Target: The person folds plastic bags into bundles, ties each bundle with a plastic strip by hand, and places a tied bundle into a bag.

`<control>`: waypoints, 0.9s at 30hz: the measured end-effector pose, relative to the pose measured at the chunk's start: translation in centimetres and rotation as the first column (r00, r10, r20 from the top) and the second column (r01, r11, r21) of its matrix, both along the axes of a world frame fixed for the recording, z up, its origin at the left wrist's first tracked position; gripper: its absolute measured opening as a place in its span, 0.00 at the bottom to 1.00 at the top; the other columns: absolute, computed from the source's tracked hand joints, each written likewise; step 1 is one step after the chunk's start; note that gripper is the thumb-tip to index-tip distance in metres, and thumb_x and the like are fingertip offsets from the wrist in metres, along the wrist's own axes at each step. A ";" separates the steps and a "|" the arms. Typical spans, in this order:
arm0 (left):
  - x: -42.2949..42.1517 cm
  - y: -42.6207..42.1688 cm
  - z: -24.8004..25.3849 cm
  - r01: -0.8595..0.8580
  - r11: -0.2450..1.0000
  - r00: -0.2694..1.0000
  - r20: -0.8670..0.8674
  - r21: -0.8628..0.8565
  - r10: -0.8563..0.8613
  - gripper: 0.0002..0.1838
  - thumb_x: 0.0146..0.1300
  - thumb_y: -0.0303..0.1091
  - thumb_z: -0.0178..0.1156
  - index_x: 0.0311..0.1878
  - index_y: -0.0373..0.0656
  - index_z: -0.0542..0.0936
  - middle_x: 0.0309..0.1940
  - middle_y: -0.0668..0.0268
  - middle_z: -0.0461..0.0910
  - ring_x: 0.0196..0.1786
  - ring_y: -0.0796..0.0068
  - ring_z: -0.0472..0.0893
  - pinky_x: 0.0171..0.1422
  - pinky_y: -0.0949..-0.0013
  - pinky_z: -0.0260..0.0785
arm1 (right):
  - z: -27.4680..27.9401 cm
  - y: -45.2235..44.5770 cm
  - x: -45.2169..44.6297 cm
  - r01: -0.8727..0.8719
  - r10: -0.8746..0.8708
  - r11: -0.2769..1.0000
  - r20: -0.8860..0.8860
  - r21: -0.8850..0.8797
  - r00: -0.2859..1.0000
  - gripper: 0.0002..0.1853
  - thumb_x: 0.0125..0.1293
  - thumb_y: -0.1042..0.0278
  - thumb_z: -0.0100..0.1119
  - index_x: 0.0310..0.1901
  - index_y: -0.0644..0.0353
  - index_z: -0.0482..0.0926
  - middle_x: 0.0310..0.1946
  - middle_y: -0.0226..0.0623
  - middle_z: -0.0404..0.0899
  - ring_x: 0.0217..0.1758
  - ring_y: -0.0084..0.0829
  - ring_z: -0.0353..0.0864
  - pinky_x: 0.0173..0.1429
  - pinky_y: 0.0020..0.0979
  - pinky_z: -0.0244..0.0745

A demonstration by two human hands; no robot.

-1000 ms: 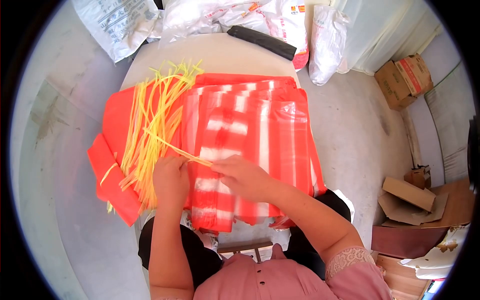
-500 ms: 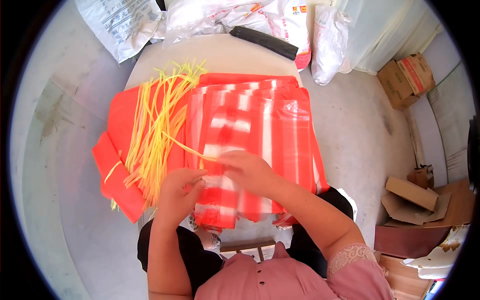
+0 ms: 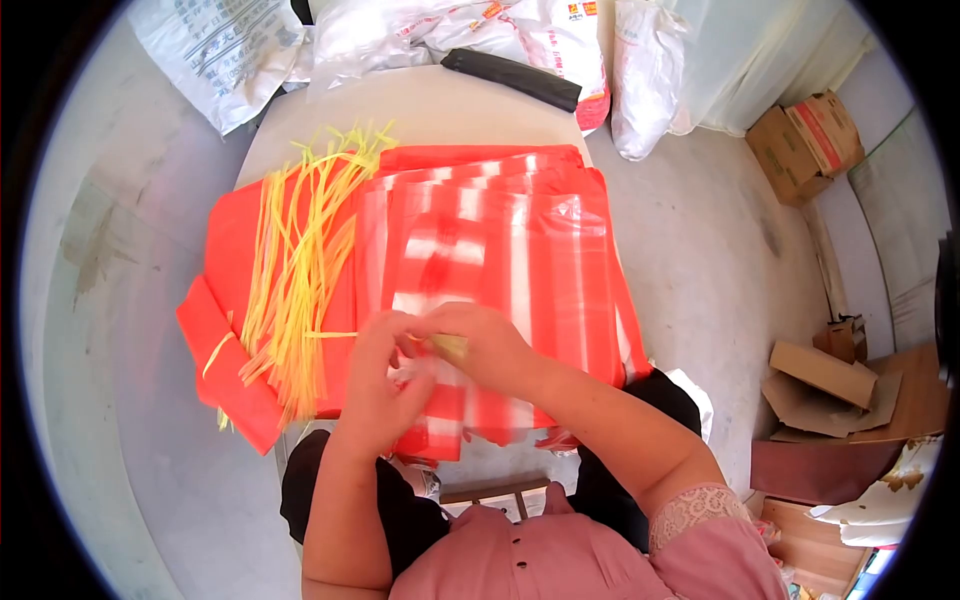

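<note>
My left hand [image 3: 387,375] is closed around the folded middle of a red-and-white striped plastic bag bundle [image 3: 440,265], which lies lengthwise under both hands. My right hand [image 3: 478,345] meets it at the fingertips, pinching a thin yellow strip [image 3: 330,334]. One end of this strip sticks out to the left past my left hand, and another part shows by the right fingers. Exactly how it passes round the bundle is hidden by my fingers. Underneath lies a stack of striped plastic bags [image 3: 570,290]. To the left, a heap of loose yellow strips [image 3: 295,270] rests on red plastic sheets [image 3: 228,235].
A tied red bundle [image 3: 225,365] lies at the left table edge. At the back of the table [image 3: 400,105] is a black roll [image 3: 510,78], with white sacks [image 3: 560,45] behind it. Cardboard boxes [image 3: 805,145] stand on the right, with an opened carton [image 3: 835,390] nearer.
My hands have come together over the striped bundle. The yellow strip, earlier stretched from the heap to my right hand, now lies across between both hands. The view has shifted slightly.
</note>
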State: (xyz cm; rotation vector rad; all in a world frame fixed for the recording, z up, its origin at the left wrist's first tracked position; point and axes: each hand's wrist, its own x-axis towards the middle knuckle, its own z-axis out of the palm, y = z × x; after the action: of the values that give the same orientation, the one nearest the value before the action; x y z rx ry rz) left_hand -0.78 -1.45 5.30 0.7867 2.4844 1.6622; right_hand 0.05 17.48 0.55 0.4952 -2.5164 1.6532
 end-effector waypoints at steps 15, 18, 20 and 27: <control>-2.4 0.7 -2.9 -0.224 0.921 0.931 -0.348 -0.319 0.106 0.05 0.66 0.26 0.65 0.39 0.33 0.82 0.35 0.54 0.78 0.42 0.49 0.79 0.47 0.54 0.74 | 0.2 0.2 0.8 0.158 -0.121 0.946 -0.143 0.283 0.982 0.14 0.67 0.73 0.63 0.54 0.56 0.81 0.45 0.37 0.85 0.48 0.42 0.86 0.52 0.40 0.82; -2.2 1.2 -2.9 -0.230 0.903 0.914 -0.399 -0.362 0.073 0.04 0.67 0.26 0.64 0.39 0.34 0.81 0.36 0.54 0.78 0.42 0.49 0.79 0.48 0.53 0.73 | -0.2 0.2 0.7 0.247 -0.060 0.885 -0.431 0.395 0.901 0.16 0.65 0.74 0.62 0.54 0.53 0.82 0.42 0.34 0.84 0.46 0.40 0.85 0.47 0.39 0.83; -2.1 1.3 -2.9 -0.193 0.903 0.916 -0.401 -0.384 0.026 0.03 0.67 0.25 0.63 0.40 0.35 0.81 0.38 0.55 0.78 0.44 0.49 0.79 0.50 0.52 0.73 | 0.6 0.5 0.7 0.269 -0.044 0.868 -0.475 0.417 0.879 0.17 0.64 0.75 0.61 0.54 0.52 0.83 0.43 0.34 0.83 0.46 0.38 0.85 0.45 0.37 0.83; -2.0 0.9 -2.3 -0.173 0.932 0.927 -0.371 -0.319 0.045 0.05 0.63 0.25 0.68 0.42 0.37 0.84 0.44 0.57 0.79 0.52 0.52 0.77 0.57 0.56 0.72 | 1.3 0.7 0.4 0.222 -0.165 0.893 -0.176 0.391 0.971 0.12 0.63 0.77 0.64 0.47 0.56 0.87 0.45 0.34 0.82 0.51 0.39 0.83 0.46 0.38 0.82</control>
State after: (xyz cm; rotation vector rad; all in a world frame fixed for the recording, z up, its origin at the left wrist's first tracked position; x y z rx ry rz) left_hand -2.76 -0.58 3.02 0.9923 3.0029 1.1250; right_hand 0.48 18.20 1.85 0.3562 -2.7030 0.9861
